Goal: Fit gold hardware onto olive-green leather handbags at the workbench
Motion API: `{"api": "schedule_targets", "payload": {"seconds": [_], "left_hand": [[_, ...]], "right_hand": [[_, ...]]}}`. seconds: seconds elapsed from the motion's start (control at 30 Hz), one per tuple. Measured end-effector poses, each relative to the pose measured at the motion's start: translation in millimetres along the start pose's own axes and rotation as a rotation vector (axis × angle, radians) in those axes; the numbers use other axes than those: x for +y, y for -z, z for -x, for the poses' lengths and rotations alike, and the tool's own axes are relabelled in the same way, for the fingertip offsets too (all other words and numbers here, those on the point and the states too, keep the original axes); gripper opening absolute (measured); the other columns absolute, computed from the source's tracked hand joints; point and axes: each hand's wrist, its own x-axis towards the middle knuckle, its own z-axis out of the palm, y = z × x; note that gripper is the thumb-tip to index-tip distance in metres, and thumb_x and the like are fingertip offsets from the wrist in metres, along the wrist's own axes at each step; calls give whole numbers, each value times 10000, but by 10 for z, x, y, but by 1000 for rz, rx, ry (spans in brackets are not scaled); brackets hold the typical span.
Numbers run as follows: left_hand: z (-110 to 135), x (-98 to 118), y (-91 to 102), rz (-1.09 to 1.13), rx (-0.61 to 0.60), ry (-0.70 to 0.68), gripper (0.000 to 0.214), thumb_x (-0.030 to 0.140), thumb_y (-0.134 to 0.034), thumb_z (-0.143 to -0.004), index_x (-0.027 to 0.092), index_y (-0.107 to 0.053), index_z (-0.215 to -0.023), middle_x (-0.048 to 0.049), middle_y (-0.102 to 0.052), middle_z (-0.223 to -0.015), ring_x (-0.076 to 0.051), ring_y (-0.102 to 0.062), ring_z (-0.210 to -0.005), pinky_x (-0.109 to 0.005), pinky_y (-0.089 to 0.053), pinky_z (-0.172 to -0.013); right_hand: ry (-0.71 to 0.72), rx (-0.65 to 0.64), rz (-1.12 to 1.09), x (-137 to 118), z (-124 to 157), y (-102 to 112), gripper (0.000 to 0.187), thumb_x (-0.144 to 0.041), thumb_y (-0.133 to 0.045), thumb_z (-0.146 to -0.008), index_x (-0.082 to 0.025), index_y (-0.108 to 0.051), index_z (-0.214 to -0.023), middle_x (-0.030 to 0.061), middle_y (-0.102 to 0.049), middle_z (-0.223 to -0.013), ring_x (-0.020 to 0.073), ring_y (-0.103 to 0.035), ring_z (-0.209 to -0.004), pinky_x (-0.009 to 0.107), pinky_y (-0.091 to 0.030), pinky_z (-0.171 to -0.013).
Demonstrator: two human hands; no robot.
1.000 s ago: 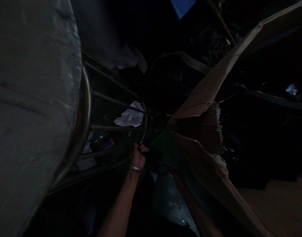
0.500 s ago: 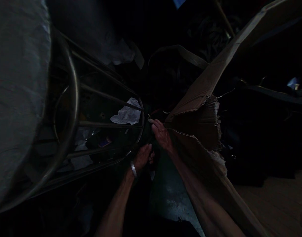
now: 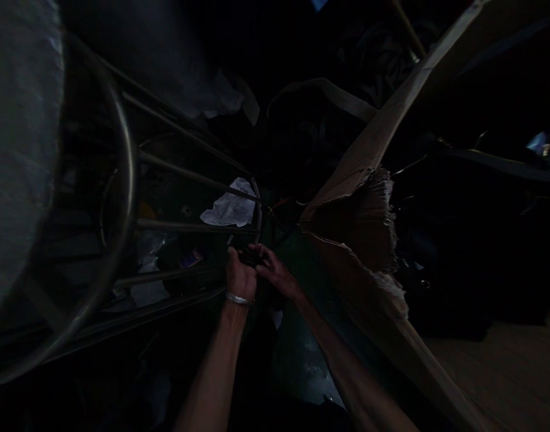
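A small dark object (image 3: pixel 251 257) rests between my two hands; in the gloom I cannot make out its kind. My left hand (image 3: pixel 241 277), with a silvery bracelet (image 3: pixel 239 298) at the wrist, is turned up and curled around it. From the right, my right hand (image 3: pixel 275 273) reaches across, its fingertips on the same object, so its lower side is hidden. Both hands are just in front of the metal ring at the base of a tubular stool frame (image 3: pixel 133 162). Beyond them a crumpled white sheet (image 3: pixel 232 204) lies by that ring.
A torn cardboard box (image 3: pixel 369 222) with ragged edges rises close on the right. A pale strap (image 3: pixel 342 99) arches behind it. Under the stool frame lie a small purple item (image 3: pixel 191 258) and clear plastic scraps (image 3: pixel 151 246). Green floor (image 3: pixel 315 354) shows below my hands.
My right hand has come back and left from the floor beside the box to meet my left hand. The left has turned palm up, and a dark object now shows between them.
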Motion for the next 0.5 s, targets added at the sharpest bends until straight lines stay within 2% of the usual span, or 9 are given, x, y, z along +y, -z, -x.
{"api": "schedule_targets", "payload": {"seconds": [0.07,0.13,0.17,0.23,0.3,0.37,0.43,0.5], "left_hand": [[-95,16,-5,109,48,51,452,341,-122,-998,174,-432,-714,4,-472,-649,-104,-512,-629,-275,-498,-731],[-182,39,10,182,86,89,461,296,-53,-994,177,-380,-690,27,-409,-591,-76,-430,-522,-235,-490,-642],[-220,47,28,204,102,101,453,289,-53,-994,179,-363,-682,36,-381,-573,-66,-382,-482,-208,-466,-584],[-283,50,82,220,139,108,435,308,-80,-997,185,-343,-673,47,-344,-553,-57,-317,-434,-172,-391,-482],[-335,26,148,200,182,88,414,375,-146,-999,192,-334,-679,52,-341,-550,-54,-301,-410,-165,-332,-431],[-369,-40,204,140,214,49,409,464,-221,-984,199,-342,-697,56,-366,-558,-51,-308,-401,-164,-307,-416],[-367,-156,232,35,203,15,401,525,-313,-950,200,-378,-724,56,-410,-577,-53,-343,-413,-158,-300,-418],[-315,-309,228,-103,130,15,347,506,-479,-893,191,-443,-752,52,-454,-593,-61,-400,-452,-155,-304,-432]], "right_hand": [[-23,-54,10,59,101,36,728,-512,-743,-700,-255,-492,-1333,38,-531,-1352,226,-491,-1241,348,-399,-1025],[-84,-92,25,157,241,129,615,-433,-784,-661,-215,-598,-1205,38,-653,-1139,221,-594,-1059,325,-475,-887],[-124,-112,28,213,317,196,527,-422,-777,-667,-185,-643,-1118,28,-688,-968,201,-630,-909,303,-496,-785],[-209,-145,23,316,457,353,409,-422,-771,-661,-135,-688,-941,-11,-642,-680,147,-593,-638,247,-465,-599],[-277,-137,2,391,558,510,360,-409,-793,-629,-117,-684,-809,-37,-578,-560,103,-517,-515,204,-397,-498],[-318,-60,-28,438,596,625,317,-372,-808,-630,-120,-658,-751,-51,-551,-536,77,-474,-477,183,-365,-461],[-332,71,-75,469,559,674,273,-366,-751,-737,-125,-635,-789,-46,-561,-589,71,-483,-494,186,-402,-477],[-325,217,-136,500,449,660,254,-379,-630,-869,-126,-616,-887,-16,-597,-711,87,-543,-574,224,-478,-550]]}}
